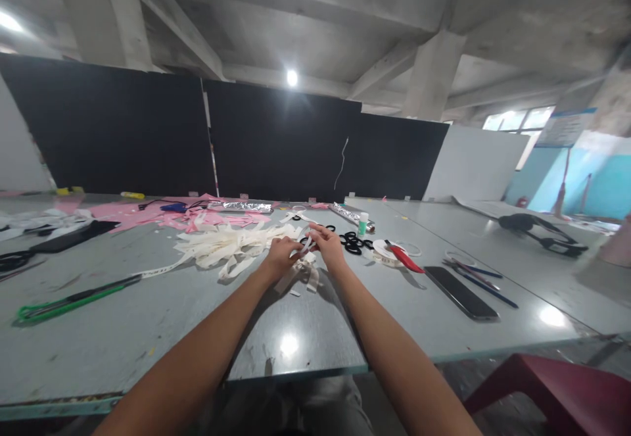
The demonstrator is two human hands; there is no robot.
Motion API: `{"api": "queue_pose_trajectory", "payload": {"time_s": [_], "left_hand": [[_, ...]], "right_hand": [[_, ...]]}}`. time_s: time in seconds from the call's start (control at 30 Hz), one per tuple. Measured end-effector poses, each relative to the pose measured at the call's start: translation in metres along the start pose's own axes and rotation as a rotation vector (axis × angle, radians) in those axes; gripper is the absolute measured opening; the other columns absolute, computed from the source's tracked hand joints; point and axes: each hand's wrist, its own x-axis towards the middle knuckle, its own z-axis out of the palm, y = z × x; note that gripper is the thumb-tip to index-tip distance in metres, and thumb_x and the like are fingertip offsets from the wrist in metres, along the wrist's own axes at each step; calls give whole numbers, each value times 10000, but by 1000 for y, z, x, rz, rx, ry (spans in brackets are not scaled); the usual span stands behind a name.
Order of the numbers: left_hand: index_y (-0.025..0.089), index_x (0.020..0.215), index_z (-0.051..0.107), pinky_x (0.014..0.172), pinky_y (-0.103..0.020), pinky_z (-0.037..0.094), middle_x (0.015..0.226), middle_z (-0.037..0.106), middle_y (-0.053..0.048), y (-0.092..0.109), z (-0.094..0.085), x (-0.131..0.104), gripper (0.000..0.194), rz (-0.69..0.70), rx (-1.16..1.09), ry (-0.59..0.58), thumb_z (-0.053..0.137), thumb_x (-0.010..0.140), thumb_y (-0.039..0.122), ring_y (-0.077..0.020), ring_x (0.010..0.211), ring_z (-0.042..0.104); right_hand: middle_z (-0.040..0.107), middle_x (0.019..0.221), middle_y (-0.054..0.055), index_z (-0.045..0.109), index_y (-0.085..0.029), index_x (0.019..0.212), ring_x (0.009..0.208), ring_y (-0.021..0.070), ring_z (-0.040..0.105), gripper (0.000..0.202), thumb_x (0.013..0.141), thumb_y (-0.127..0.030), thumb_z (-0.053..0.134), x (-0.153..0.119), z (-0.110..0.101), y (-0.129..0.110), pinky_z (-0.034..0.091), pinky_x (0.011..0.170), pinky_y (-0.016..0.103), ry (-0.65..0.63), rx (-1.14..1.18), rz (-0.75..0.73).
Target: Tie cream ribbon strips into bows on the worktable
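Near the middle of the table, my left hand [282, 255] and my right hand [325, 242] meet around a small white strip [306, 244]. The fingers of both hands are closed on it. Below them lie several loose cream strips [311, 277], one hanging close to my fingertips. To the left spreads a large pile of cream ribbon strips [231, 245]. Just right of my right hand sit several black rings [353, 244] and a glue stick [363, 224] with a green label.
Green-handled scissors [73, 303] lie at the left. On the right are a ribbon roll [387, 252], a red-handled tool [407, 258], a phone [461, 292] and pens [486, 281]. Pink material [133, 212] and foil [240, 207] lie along the back. A red stool [547, 390] stands lower right.
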Motion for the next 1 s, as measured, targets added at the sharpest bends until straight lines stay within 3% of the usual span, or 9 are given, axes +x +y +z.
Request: {"api": "queue_pose_trajectory", "payload": {"time_s": [0.13, 0.2, 0.3, 0.47, 0.67, 0.83, 1.0], "left_hand": [[215, 979, 677, 854, -336, 371, 877, 690, -59, 2, -3, -1, 310, -66, -84, 92, 500, 832, 423, -228, 897, 583], [201, 984, 673, 810, -305, 400, 871, 697, -50, 3, -3, -1, 331, -75, -158, 107, 498, 829, 435, -219, 870, 597], [187, 954, 670, 772, -281, 420, 867, 704, -39, 2, 0, -1, 322, -77, -234, 90, 493, 831, 426, -203, 832, 612], [187, 954, 656, 766, -267, 426, 878, 711, -29, -1, 6, -2, 268, -58, -291, 101, 502, 825, 365, -191, 825, 626], [189, 914, 653, 753, -268, 423, 846, 709, -29, -2, 5, -3, 245, -39, -264, 75, 487, 833, 349, -189, 796, 628], [185, 930, 653, 755, -259, 424, 865, 711, -30, 1, 3, -2, 243, -32, -279, 98, 479, 833, 324, -187, 815, 629], [193, 930, 649, 748, -253, 425, 875, 709, -24, 3, 2, -3, 261, -60, -259, 70, 465, 841, 355, -184, 826, 622]], "right_hand": [[656, 1029, 63, 639, -219, 1105, 858, 174, 597, 312, 820, -263, 518, -6, 5, 0, 481, 819, 334, -46, -410, -314], [641, 1072, 62, 624, -231, 1127, 880, 173, 594, 322, 821, -233, 525, -8, 7, 0, 465, 839, 326, -85, -503, -375], [637, 1074, 58, 596, -235, 1155, 862, 170, 591, 337, 822, -244, 546, -10, 6, -2, 468, 791, 305, -70, -547, -382], [637, 962, 51, 653, -214, 919, 922, 179, 559, 143, 819, -217, 550, -9, 3, -8, 437, 826, 302, -74, -569, -475], [576, 862, 35, 596, -201, 805, 857, 184, 527, 54, 752, -190, 594, -8, 2, -7, 440, 761, 306, -66, -596, -436], [573, 938, 37, 580, -212, 996, 818, 170, 523, 234, 763, -193, 565, -8, 3, -5, 444, 723, 295, -74, -558, -409], [567, 898, 41, 595, -210, 869, 844, 188, 518, 112, 758, -197, 580, -8, 3, -6, 437, 745, 313, -84, -589, -416]]}}
